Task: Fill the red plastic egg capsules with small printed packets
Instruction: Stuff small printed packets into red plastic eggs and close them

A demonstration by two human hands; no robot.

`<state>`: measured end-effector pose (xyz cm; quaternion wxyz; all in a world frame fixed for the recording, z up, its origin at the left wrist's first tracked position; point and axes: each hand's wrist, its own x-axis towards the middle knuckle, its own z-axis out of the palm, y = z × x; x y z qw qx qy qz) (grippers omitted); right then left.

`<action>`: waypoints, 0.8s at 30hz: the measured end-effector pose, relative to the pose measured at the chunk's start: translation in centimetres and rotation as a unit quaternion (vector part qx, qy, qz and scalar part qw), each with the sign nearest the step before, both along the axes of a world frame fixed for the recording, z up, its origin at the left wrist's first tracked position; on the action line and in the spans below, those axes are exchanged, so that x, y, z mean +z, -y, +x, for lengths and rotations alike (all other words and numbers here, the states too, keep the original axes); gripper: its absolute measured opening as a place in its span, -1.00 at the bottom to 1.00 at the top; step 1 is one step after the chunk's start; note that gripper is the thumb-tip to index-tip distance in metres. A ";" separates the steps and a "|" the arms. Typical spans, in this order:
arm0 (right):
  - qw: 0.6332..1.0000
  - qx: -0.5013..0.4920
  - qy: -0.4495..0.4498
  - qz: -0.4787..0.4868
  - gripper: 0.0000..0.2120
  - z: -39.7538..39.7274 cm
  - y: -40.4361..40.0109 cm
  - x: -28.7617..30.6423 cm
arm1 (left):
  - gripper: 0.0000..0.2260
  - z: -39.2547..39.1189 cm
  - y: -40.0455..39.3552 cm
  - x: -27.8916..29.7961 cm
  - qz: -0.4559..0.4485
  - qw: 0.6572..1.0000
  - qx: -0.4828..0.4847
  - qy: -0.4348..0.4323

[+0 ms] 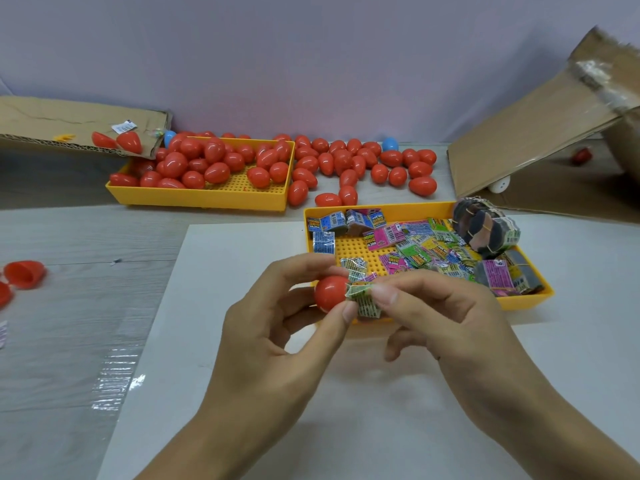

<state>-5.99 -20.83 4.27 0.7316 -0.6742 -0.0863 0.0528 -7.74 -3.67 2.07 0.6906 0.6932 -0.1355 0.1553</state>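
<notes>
My left hand (277, 327) grips a red egg capsule half (329, 292) between thumb and fingers, its mouth turned to the right. My right hand (446, 313) pinches a small folded printed packet (363, 297) and holds it against the mouth of that half. Both hands hover over a white board (242, 341), just in front of a yellow tray (526, 301) full of several colourful printed packets (415, 244). Many closed red eggs (346, 164) lie at the back of the table.
A second yellow tray (204, 199) at the back left holds several red eggs. Open red capsule halves (24, 273) lie at the left edge. Cardboard flaps sit at the back left (69, 119) and back right (536, 133). Banded packet bundles (485, 226) rest on the near tray's far corner.
</notes>
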 end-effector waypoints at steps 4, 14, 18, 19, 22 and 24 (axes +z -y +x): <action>0.997 -0.006 -0.047 0.061 -0.75 -0.2 0.0 0.6 | -0.73 0.1 0.0 -0.1 0.008 0.999 0.021 0.038; 0.992 0.023 -0.108 0.069 -0.82 0.0 0.0 1.2 | -0.70 -0.1 0.1 -0.3 0.175 0.971 0.039 0.155; 0.985 0.047 -0.150 0.076 -0.81 -0.1 -0.1 1.3 | -0.68 -0.1 0.0 -0.2 0.200 0.961 0.048 0.185; 0.981 0.062 -0.169 0.079 -0.80 -0.1 -0.1 1.4 | -0.68 -0.1 0.0 -0.2 0.202 0.960 0.048 0.187; 0.967 0.094 -0.219 0.096 -0.74 0.0 0.0 1.4 | -0.69 -0.2 0.0 -0.4 0.201 0.961 0.048 0.184; 0.960 0.101 -0.235 0.113 -0.69 0.0 0.1 1.4 | -0.70 -0.2 0.0 -0.5 0.194 0.965 0.041 0.172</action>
